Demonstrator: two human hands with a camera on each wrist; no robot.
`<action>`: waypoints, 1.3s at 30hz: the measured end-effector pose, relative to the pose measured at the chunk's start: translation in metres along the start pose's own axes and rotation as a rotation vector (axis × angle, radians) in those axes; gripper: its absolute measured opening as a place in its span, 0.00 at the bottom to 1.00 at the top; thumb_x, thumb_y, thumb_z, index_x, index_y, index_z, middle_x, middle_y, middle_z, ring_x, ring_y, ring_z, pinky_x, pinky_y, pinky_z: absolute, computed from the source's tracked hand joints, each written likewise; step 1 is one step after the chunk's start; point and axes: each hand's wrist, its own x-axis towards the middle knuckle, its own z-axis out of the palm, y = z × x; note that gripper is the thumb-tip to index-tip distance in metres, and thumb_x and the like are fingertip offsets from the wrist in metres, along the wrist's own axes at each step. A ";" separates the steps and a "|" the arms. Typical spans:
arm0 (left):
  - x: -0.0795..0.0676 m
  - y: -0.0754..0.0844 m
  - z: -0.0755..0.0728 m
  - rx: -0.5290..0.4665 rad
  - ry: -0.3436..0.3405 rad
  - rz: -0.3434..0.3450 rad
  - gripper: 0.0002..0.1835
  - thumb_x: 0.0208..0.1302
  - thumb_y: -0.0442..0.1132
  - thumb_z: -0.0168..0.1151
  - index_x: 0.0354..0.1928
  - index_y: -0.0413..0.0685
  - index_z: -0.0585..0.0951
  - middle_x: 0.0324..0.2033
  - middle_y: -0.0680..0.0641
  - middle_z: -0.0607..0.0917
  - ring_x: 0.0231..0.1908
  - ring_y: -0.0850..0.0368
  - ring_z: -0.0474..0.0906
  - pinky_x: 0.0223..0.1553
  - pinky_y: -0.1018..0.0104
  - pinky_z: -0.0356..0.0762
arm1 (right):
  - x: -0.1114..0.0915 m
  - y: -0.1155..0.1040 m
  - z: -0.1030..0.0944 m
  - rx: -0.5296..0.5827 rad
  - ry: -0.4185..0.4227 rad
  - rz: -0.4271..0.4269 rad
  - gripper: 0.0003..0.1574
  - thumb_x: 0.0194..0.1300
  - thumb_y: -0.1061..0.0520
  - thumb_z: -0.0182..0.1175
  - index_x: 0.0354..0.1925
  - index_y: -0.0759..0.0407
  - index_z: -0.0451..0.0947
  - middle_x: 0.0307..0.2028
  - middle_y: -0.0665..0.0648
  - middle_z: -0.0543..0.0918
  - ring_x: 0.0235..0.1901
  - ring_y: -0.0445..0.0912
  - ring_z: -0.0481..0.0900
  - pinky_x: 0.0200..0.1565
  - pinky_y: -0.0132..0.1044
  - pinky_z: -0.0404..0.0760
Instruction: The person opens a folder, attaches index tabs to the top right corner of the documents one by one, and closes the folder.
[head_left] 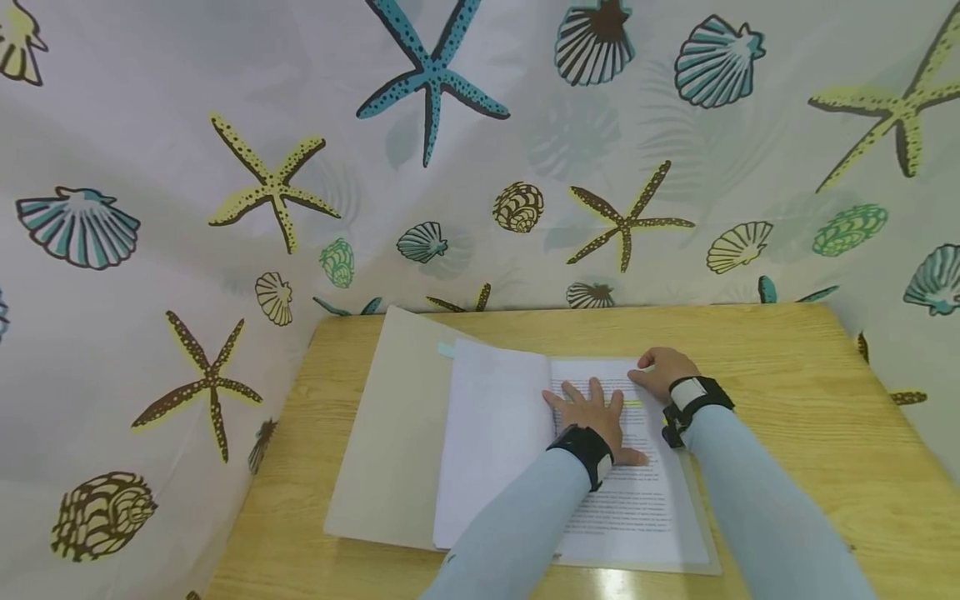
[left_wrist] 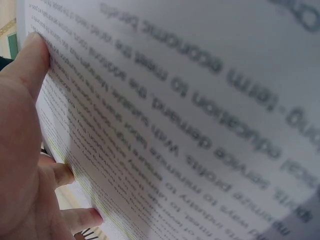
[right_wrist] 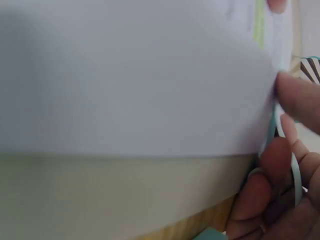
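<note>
A document bound in a cream cover [head_left: 393, 433] lies open on the wooden table, with a blank white page [head_left: 495, 442] turned over on its left. My left hand [head_left: 592, 414] rests on the printed page [head_left: 618, 512], fingers spread, across a yellow highlighted line [head_left: 633, 403]. At the upper right corner of that page, my right hand [head_left: 666, 369] pinches the sheet's edge between thumb [right_wrist: 300, 97] and curled fingers. A narrow teal strip [right_wrist: 271, 127] shows beside these fingertips. Inside the curled fingers is a thin white curved strip [right_wrist: 296, 175], mostly hidden.
A pale teal tab [head_left: 446, 350] sticks out from the turned page's top left. The wooden table [head_left: 795, 417] extends to both sides of the document. A white curtain [head_left: 465, 275] printed with starfish and shells hangs behind and beside the table.
</note>
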 end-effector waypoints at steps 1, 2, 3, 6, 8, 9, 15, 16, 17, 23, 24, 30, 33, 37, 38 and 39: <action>0.000 0.000 0.000 0.000 -0.002 0.000 0.61 0.32 0.91 0.41 0.74 0.80 0.46 0.74 0.53 0.53 0.68 0.34 0.55 0.55 0.24 0.54 | 0.000 0.001 0.000 0.013 -0.004 -0.009 0.22 0.66 0.48 0.59 0.48 0.64 0.75 0.43 0.66 0.80 0.34 0.55 0.75 0.28 0.39 0.73; 0.000 0.000 0.001 -0.001 -0.001 0.001 0.61 0.32 0.91 0.40 0.74 0.80 0.46 0.74 0.53 0.53 0.68 0.35 0.55 0.55 0.24 0.54 | 0.001 0.002 0.000 0.021 -0.004 -0.017 0.20 0.66 0.50 0.59 0.48 0.64 0.76 0.44 0.66 0.79 0.34 0.54 0.75 0.28 0.39 0.73; 0.001 0.000 0.001 -0.001 0.000 0.001 0.61 0.32 0.91 0.40 0.74 0.80 0.46 0.74 0.53 0.53 0.68 0.35 0.55 0.55 0.24 0.55 | 0.001 0.002 -0.001 0.030 -0.005 -0.027 0.18 0.67 0.52 0.58 0.48 0.65 0.76 0.45 0.67 0.79 0.35 0.55 0.75 0.28 0.38 0.73; 0.000 -0.001 -0.001 -0.002 0.003 0.000 0.61 0.32 0.91 0.40 0.74 0.80 0.47 0.74 0.53 0.54 0.68 0.35 0.56 0.55 0.24 0.55 | 0.002 0.005 -0.001 0.044 0.003 -0.044 0.15 0.68 0.55 0.55 0.48 0.64 0.76 0.47 0.67 0.79 0.36 0.55 0.75 0.27 0.38 0.73; -0.001 -0.001 -0.002 -0.004 -0.001 -0.002 0.61 0.32 0.91 0.41 0.74 0.80 0.47 0.74 0.53 0.54 0.68 0.35 0.56 0.55 0.25 0.55 | 0.003 0.005 0.000 0.043 0.007 -0.038 0.17 0.67 0.52 0.57 0.46 0.64 0.76 0.46 0.66 0.79 0.35 0.54 0.75 0.27 0.38 0.72; -0.002 -0.001 -0.003 -0.004 -0.006 -0.003 0.61 0.32 0.91 0.41 0.74 0.80 0.46 0.74 0.53 0.53 0.68 0.35 0.55 0.55 0.25 0.55 | 0.003 0.005 0.000 0.040 0.007 -0.031 0.18 0.66 0.49 0.58 0.45 0.63 0.76 0.45 0.66 0.79 0.35 0.54 0.75 0.26 0.38 0.72; -0.005 -0.001 -0.006 -0.007 -0.015 -0.008 0.60 0.32 0.90 0.41 0.74 0.81 0.46 0.74 0.54 0.53 0.69 0.36 0.55 0.56 0.27 0.56 | 0.004 0.005 -0.001 0.035 0.008 0.003 0.22 0.63 0.46 0.63 0.44 0.62 0.75 0.41 0.64 0.79 0.33 0.53 0.75 0.26 0.37 0.72; -0.005 -0.001 -0.006 -0.010 -0.013 -0.009 0.60 0.32 0.90 0.41 0.74 0.81 0.46 0.74 0.54 0.53 0.68 0.36 0.56 0.56 0.27 0.56 | 0.003 0.005 -0.001 0.043 0.007 -0.001 0.20 0.64 0.48 0.62 0.45 0.63 0.75 0.42 0.65 0.79 0.33 0.53 0.75 0.26 0.38 0.72; -0.005 -0.001 -0.006 -0.009 -0.013 -0.009 0.60 0.32 0.90 0.41 0.73 0.81 0.47 0.74 0.54 0.53 0.68 0.36 0.56 0.56 0.26 0.56 | 0.003 0.005 -0.002 0.053 0.006 -0.004 0.19 0.64 0.50 0.61 0.46 0.63 0.75 0.43 0.65 0.79 0.33 0.54 0.75 0.26 0.38 0.73; 0.000 -0.001 -0.001 0.002 0.000 -0.008 0.61 0.29 0.91 0.39 0.73 0.81 0.47 0.74 0.54 0.54 0.68 0.35 0.56 0.55 0.25 0.56 | -0.001 0.001 -0.004 0.056 0.015 -0.047 0.17 0.67 0.55 0.57 0.48 0.65 0.75 0.48 0.68 0.79 0.37 0.56 0.75 0.32 0.40 0.73; 0.000 -0.001 0.000 0.003 0.003 -0.009 0.62 0.29 0.92 0.39 0.73 0.81 0.47 0.74 0.54 0.54 0.68 0.35 0.56 0.54 0.25 0.56 | -0.002 0.000 -0.005 0.029 0.024 -0.054 0.17 0.67 0.55 0.56 0.49 0.66 0.75 0.48 0.68 0.79 0.37 0.56 0.76 0.33 0.42 0.74; 0.003 0.003 0.002 0.018 0.028 -0.008 0.62 0.28 0.92 0.38 0.73 0.81 0.48 0.73 0.53 0.55 0.67 0.34 0.57 0.53 0.23 0.56 | -0.037 -0.020 -0.016 -0.184 0.117 -0.080 0.24 0.70 0.56 0.52 0.55 0.75 0.69 0.50 0.77 0.71 0.40 0.66 0.77 0.41 0.58 0.77; 0.006 0.005 0.004 0.011 0.035 -0.009 0.62 0.27 0.93 0.37 0.73 0.81 0.47 0.74 0.53 0.55 0.68 0.34 0.57 0.53 0.22 0.55 | -0.068 -0.029 -0.012 -0.234 0.111 -0.178 0.23 0.69 0.57 0.55 0.55 0.74 0.72 0.52 0.76 0.72 0.45 0.66 0.78 0.44 0.59 0.77; 0.009 0.005 0.007 -0.016 0.023 -0.028 0.64 0.24 0.93 0.36 0.73 0.82 0.46 0.74 0.54 0.53 0.68 0.34 0.55 0.53 0.21 0.52 | -0.108 -0.028 0.005 -0.254 0.059 -0.291 0.19 0.67 0.61 0.57 0.52 0.72 0.76 0.49 0.71 0.79 0.49 0.63 0.78 0.49 0.57 0.76; 0.009 0.004 0.008 -0.018 0.020 -0.034 0.65 0.23 0.93 0.35 0.73 0.82 0.46 0.74 0.54 0.53 0.69 0.34 0.54 0.53 0.21 0.51 | -0.116 -0.026 0.011 -0.267 0.060 -0.311 0.17 0.66 0.62 0.57 0.51 0.71 0.77 0.48 0.69 0.80 0.48 0.63 0.79 0.49 0.56 0.76; 0.010 0.003 0.008 -0.018 0.016 -0.040 0.65 0.23 0.93 0.35 0.73 0.82 0.46 0.74 0.54 0.53 0.69 0.34 0.54 0.54 0.21 0.51 | -0.122 -0.025 0.015 -0.284 0.071 -0.334 0.16 0.65 0.63 0.58 0.49 0.70 0.78 0.48 0.69 0.81 0.48 0.62 0.80 0.49 0.56 0.77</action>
